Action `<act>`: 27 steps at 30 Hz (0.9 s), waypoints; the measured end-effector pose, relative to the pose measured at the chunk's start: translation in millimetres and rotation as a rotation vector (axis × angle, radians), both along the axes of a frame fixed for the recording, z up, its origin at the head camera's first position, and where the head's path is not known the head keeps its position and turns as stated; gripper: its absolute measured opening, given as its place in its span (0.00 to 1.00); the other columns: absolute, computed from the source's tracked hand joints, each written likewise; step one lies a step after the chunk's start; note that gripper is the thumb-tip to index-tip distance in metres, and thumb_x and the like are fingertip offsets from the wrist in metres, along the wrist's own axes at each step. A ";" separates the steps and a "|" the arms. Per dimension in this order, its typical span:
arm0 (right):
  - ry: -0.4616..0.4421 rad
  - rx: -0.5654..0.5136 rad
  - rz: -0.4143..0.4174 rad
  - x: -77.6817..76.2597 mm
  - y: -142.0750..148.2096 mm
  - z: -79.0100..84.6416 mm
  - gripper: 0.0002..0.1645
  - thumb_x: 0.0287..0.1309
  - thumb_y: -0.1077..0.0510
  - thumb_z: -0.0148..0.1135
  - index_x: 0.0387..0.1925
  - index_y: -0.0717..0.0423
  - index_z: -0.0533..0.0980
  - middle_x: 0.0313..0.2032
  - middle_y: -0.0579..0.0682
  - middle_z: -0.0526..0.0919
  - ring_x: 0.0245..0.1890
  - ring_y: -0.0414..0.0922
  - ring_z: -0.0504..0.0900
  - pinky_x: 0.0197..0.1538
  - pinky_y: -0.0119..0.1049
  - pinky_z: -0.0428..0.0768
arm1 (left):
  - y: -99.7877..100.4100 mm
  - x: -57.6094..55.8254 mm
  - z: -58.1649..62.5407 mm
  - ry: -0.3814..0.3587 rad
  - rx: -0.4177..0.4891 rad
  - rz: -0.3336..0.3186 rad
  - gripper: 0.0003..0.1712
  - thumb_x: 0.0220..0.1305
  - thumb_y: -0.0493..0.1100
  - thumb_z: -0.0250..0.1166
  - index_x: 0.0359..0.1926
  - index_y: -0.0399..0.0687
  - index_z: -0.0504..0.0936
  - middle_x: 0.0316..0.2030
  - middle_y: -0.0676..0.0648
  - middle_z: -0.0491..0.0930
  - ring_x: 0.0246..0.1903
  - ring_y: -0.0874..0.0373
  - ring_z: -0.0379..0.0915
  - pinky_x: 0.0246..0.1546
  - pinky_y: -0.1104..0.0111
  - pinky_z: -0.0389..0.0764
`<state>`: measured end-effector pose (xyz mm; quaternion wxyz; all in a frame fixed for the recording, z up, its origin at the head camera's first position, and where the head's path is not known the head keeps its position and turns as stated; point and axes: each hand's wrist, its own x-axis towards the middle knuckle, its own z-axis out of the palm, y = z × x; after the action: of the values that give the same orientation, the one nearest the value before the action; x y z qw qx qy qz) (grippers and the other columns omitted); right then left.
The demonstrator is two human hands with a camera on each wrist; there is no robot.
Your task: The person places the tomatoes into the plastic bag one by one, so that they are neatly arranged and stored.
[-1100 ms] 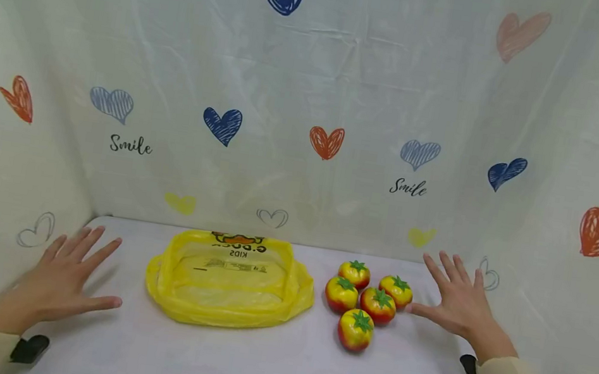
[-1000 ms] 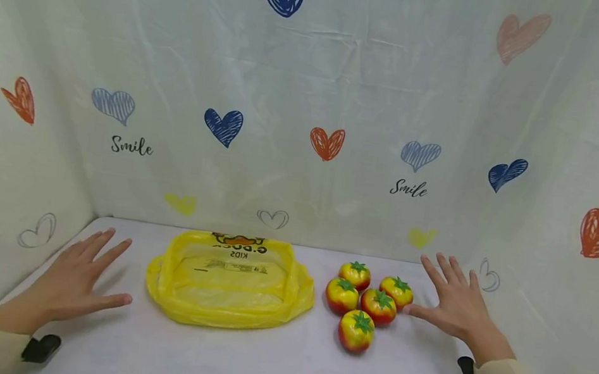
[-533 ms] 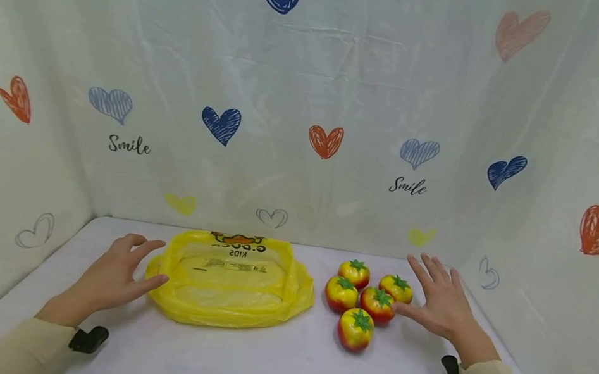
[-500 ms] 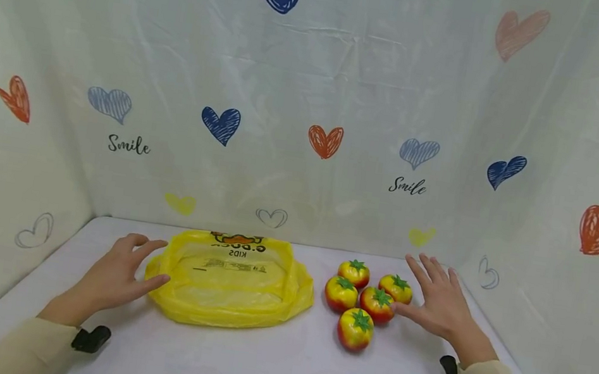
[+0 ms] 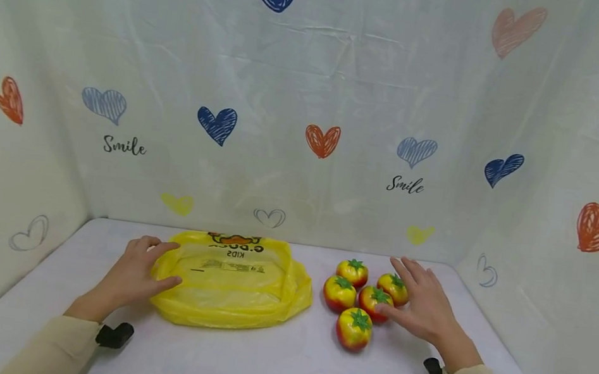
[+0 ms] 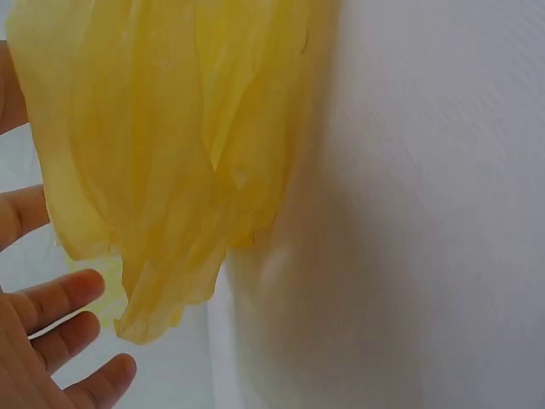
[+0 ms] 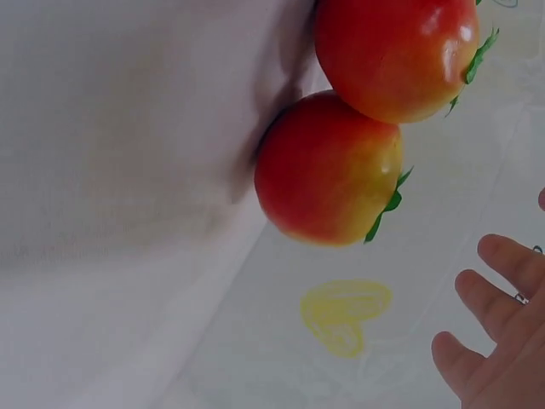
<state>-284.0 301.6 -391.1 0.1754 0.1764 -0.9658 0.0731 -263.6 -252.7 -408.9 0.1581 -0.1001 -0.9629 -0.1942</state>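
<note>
A yellow plastic bag [image 5: 227, 295] with dark print lies spread on the table, left of centre. My left hand [image 5: 128, 278] is at its left end, thumb and fingers apart, overlapping the bag's edge in the head view. In the left wrist view the crumpled end of the bag [image 6: 153, 153] hangs close by the spread fingers [image 6: 68, 294]. Several red-and-yellow toy tomatoes [image 5: 354, 329] with green tops sit in a cluster right of the bag. Above their right side my right hand [image 5: 426, 307] hovers with fingers spread, its thumb over one tomato [image 7: 328, 170]; nothing is in its grasp.
The white table [image 5: 250, 372] ends at the back against a white curtain [image 5: 304, 72] printed with hearts and "Smile". The curtain also encloses the left and right sides. A black strap piece [image 5: 114, 335] sits at each wrist.
My left hand has moved right, from beside the bag to its left end, its fingers drawing closer together. My right hand has shifted left, over the tomatoes. Bag and tomatoes have stayed put.
</note>
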 end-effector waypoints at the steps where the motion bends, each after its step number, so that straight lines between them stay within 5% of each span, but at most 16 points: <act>1: -0.004 -0.006 -0.001 1.2 -2.2 -0.4 0.61 0.42 0.21 0.58 0.72 0.46 0.55 0.69 0.59 0.59 0.68 0.60 0.55 0.67 0.63 0.51 | 0.7 -0.4 -0.3 -0.003 0.003 0.003 0.40 0.51 0.56 0.71 0.61 0.43 0.71 0.56 0.31 0.62 0.55 0.35 0.55 0.50 0.39 0.69; 14: -0.005 -0.058 0.043 17.1 -28.6 -0.5 0.61 0.39 0.19 0.57 0.72 0.43 0.57 0.68 0.55 0.63 0.63 0.59 0.65 0.58 0.65 0.66 | 10.8 -3.2 -4.0 -0.036 -0.029 0.033 0.37 0.52 0.50 0.70 0.60 0.38 0.71 0.57 0.27 0.64 0.57 0.30 0.54 0.55 0.36 0.62; 27: -0.009 -0.118 0.066 23.4 -38.9 -1.7 0.58 0.41 0.21 0.59 0.72 0.36 0.55 0.67 0.52 0.65 0.61 0.57 0.68 0.57 0.63 0.69 | 6.3 -4.0 -6.7 -0.121 0.123 -0.011 0.35 0.52 0.40 0.66 0.62 0.35 0.67 0.59 0.29 0.63 0.57 0.32 0.58 0.57 0.37 0.62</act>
<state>-260.5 262.6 -392.9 0.1788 0.1972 -0.9543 0.1362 -267.6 -246.5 -415.6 0.1044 -0.0838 -0.9564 -0.2595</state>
